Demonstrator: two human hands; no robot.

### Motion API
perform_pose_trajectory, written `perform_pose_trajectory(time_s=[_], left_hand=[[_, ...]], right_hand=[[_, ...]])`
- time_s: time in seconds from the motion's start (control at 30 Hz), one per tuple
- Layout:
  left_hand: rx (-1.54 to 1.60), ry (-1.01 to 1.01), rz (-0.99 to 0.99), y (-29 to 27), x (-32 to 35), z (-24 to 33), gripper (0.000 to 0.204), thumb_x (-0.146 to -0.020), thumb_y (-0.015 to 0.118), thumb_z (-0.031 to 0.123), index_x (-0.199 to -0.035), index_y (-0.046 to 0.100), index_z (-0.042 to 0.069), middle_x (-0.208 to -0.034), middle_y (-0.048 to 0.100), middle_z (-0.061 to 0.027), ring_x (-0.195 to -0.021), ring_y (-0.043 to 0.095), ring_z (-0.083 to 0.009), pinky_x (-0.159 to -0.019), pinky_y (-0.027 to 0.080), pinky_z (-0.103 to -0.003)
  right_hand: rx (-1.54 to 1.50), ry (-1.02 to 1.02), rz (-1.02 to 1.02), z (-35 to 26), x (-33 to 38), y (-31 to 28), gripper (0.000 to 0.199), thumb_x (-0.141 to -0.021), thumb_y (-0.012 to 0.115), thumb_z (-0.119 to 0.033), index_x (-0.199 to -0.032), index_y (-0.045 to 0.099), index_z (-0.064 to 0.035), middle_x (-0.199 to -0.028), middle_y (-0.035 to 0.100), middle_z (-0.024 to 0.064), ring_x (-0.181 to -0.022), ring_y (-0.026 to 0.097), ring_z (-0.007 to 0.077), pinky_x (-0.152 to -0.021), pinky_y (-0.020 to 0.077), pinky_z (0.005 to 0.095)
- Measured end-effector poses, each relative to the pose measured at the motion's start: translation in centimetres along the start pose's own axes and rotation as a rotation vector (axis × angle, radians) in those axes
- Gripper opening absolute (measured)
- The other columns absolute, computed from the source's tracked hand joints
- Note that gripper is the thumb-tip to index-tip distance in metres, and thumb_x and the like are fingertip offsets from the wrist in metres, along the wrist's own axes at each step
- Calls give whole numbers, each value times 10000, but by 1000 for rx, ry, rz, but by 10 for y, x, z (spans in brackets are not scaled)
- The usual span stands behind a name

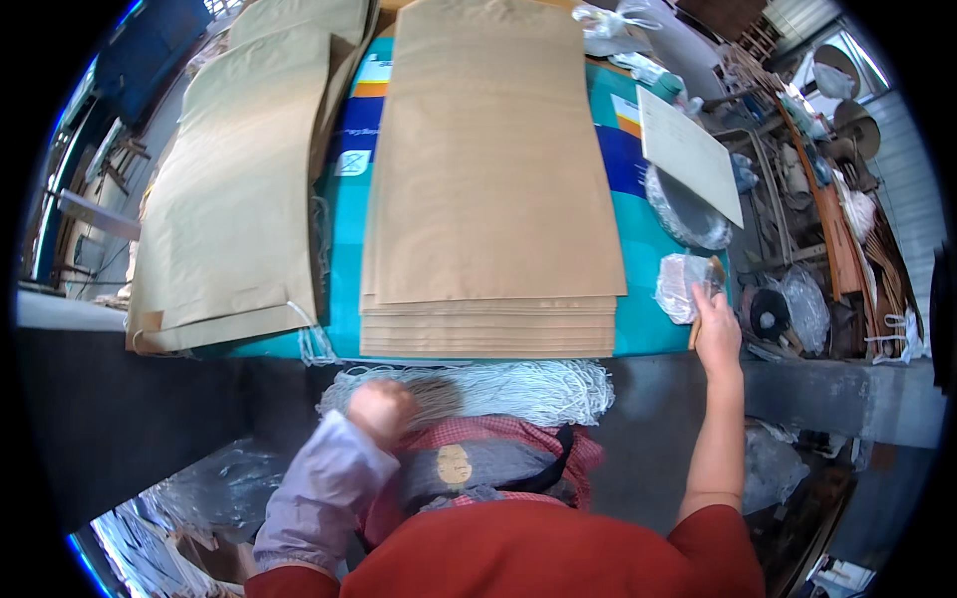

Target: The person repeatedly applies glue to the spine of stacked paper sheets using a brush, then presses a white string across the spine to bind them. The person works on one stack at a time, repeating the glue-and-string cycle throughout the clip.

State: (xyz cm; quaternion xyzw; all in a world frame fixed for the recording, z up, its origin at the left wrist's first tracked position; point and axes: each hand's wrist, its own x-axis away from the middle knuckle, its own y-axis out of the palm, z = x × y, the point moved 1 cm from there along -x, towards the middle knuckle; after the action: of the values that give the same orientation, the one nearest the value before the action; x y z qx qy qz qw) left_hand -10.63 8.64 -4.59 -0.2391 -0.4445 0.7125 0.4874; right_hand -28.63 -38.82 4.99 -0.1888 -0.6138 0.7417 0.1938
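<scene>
Wooden handle (694, 333) clamped in R hand (716, 331), L hand (382, 410) grip unclear nr strings (528, 389), paper (493, 189).

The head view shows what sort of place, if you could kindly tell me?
Probably a small workshop, judging by the stacked brown paper, the bundle of white cords, and the heaped clutter at right.

The brown sheets (488, 169) look smooth, matt paper (the teal cover (643, 334), plastic), the tool handle (694, 335) wood.
</scene>
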Motion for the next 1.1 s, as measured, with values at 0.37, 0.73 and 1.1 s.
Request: perform_pose_trajectory(time_s=[0.37,0.73,1.1], left_hand=[[-139,-173,-353,42,-6,4,127,-768,574,205,-795,652,108,-812,652,-109,-769,646,-285,-664,527,-401],[37,-159,39,-16,-21,60,38,-712,624,41,-706,591,22,-709,596,-129,-666,580,-325,-608,464,-417],[-221,-228,217,-48,-75,53,41,-800,553,68,-840,560,68,-711,566,-114,-655,585,-308,-565,461,-404]], right_hand=[[-1186,310,464,54,-67,-19,92,-810,685,-55,-873,644,-2,-734,654,65,-605,605,116,-545,476,257],[-1011,512,444,75,-143,11,295,-773,748,-225,-783,631,46,-620,632,82,-532,599,128,-515,468,271],[-695,516,330,52,-136,-39,237,-861,648,-210,-789,632,15,-676,619,77,-615,592,116,-566,456,268]])
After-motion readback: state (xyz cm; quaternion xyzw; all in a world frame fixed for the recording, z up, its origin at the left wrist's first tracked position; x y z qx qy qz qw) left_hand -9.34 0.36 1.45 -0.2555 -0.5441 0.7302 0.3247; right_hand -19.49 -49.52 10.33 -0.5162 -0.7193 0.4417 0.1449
